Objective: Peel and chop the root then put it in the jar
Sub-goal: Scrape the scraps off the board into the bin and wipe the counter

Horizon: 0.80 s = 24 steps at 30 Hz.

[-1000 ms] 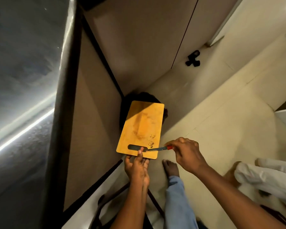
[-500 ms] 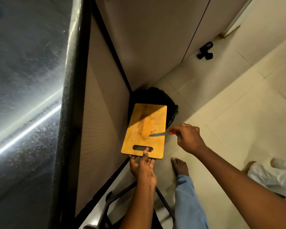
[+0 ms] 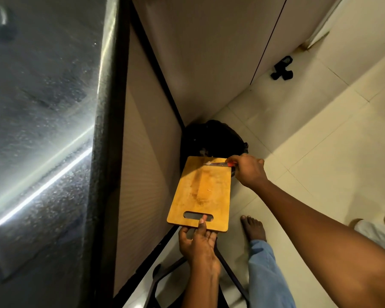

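Two hands at cleanup: left hand (image 3: pixel 198 243) grips the cutting board (image 3: pixel 201 192) over the black bin (image 3: pixel 211 138); right hand (image 3: pixel 248 168) holds the knife (image 3: pixel 218 164) at its far edge. Neither root nor jar shows; chopping probably finished.

Dim, warm light. A bright streak glares across the dark, soft-focus worktop (image 3: pixel 42 107) — grainy there. The pale floor (image 3: pixel 320 152) is brightest; the black bag (image 3: pixel 213 138) in the corner sinks into shadow. Straight lines bend toward the edges.
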Each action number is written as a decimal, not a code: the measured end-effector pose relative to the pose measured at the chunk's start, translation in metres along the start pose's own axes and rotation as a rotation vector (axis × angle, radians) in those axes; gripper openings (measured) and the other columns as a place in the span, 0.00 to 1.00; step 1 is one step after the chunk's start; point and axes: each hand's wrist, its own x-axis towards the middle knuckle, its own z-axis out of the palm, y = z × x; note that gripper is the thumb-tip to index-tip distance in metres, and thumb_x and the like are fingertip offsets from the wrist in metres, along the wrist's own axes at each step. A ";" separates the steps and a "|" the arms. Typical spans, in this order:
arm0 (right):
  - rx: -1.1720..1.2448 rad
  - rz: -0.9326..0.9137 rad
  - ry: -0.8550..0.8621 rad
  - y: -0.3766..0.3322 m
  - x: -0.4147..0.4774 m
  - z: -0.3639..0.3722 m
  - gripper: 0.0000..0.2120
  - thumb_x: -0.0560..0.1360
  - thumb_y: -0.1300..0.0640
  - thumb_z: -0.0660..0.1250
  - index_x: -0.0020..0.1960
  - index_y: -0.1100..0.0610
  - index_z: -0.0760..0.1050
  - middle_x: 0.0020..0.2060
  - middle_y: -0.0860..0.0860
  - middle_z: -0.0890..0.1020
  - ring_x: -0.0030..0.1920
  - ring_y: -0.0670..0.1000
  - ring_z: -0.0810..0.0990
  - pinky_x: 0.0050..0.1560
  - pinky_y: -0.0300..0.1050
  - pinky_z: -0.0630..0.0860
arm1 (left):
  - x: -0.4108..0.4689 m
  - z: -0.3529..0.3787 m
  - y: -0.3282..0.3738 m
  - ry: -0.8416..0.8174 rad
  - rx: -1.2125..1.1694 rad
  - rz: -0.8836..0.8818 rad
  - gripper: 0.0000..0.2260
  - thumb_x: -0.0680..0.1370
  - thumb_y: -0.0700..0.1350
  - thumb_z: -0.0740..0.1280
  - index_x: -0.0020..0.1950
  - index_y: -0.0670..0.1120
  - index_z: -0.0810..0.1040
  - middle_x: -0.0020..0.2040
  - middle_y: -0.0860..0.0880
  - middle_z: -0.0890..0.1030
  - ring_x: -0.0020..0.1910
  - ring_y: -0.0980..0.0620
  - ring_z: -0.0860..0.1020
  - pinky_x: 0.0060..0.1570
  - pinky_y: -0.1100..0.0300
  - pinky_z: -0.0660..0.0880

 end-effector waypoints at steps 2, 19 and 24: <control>-0.019 0.022 0.006 -0.001 0.010 -0.002 0.19 0.73 0.61 0.63 0.60 0.42 0.75 0.50 0.52 0.78 0.54 0.57 0.75 0.55 0.55 0.65 | 0.000 0.001 0.001 0.007 0.003 -0.002 0.17 0.76 0.33 0.69 0.64 0.42 0.72 0.45 0.42 0.83 0.43 0.46 0.82 0.41 0.53 0.78; 0.077 -0.145 -0.055 -0.002 -0.087 0.004 0.18 0.74 0.59 0.60 0.57 0.40 0.77 0.45 0.45 0.80 0.51 0.53 0.77 0.49 0.49 0.70 | 0.004 0.011 0.010 0.057 -0.025 -0.041 0.27 0.76 0.32 0.69 0.73 0.43 0.64 0.47 0.42 0.80 0.42 0.47 0.80 0.47 0.49 0.75; 0.014 -0.036 -0.010 -0.006 -0.055 0.008 0.21 0.72 0.63 0.62 0.57 0.41 0.77 0.44 0.48 0.79 0.50 0.55 0.77 0.48 0.50 0.64 | 0.001 0.006 0.012 0.035 0.004 -0.016 0.25 0.76 0.33 0.69 0.71 0.40 0.66 0.49 0.41 0.81 0.44 0.45 0.81 0.44 0.50 0.77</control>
